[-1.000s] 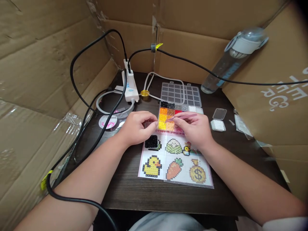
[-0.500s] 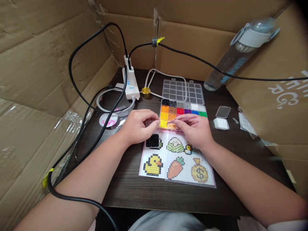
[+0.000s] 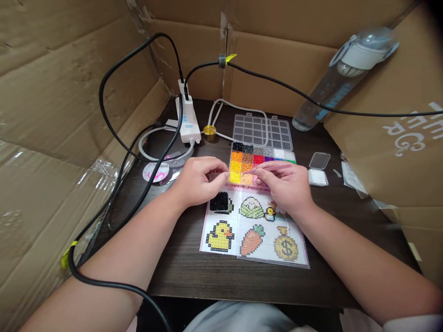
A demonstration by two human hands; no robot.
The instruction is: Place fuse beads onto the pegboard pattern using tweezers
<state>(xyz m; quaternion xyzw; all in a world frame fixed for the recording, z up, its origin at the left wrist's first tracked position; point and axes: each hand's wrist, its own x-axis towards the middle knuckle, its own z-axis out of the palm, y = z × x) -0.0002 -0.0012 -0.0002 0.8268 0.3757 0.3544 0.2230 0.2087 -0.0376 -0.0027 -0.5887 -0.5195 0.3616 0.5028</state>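
Observation:
My right hand (image 3: 289, 186) pinches pink tweezers (image 3: 273, 167), whose tips hang over the yellow and light orange beads at the near left of the divided bead box (image 3: 258, 160). Whether a bead sits between the tips is too small to see. Curled at the box's left edge is my left hand (image 3: 200, 182), thumb and forefinger tips close together; what they hold, if anything, is hidden. Below it a small open case of black beads (image 3: 219, 201) lies on the pattern sheet (image 3: 235, 230), which shows a duck, a carrot and a money bag under a clear pegboard (image 3: 301, 258).
A small case of white beads (image 3: 317, 177) and its lid (image 3: 319, 160) lie right. Behind are a gold cup (image 3: 209, 133), power strip (image 3: 188, 122) and leaning bottle (image 3: 339, 78). Black cables (image 3: 104, 110) loop across the left. Cardboard walls (image 3: 277, 50) enclose the table.
My right hand and the tweezers have shifted slightly to the right, with the tips moving from the yellow beads toward the light orange ones. My left hand stays nearly in place.

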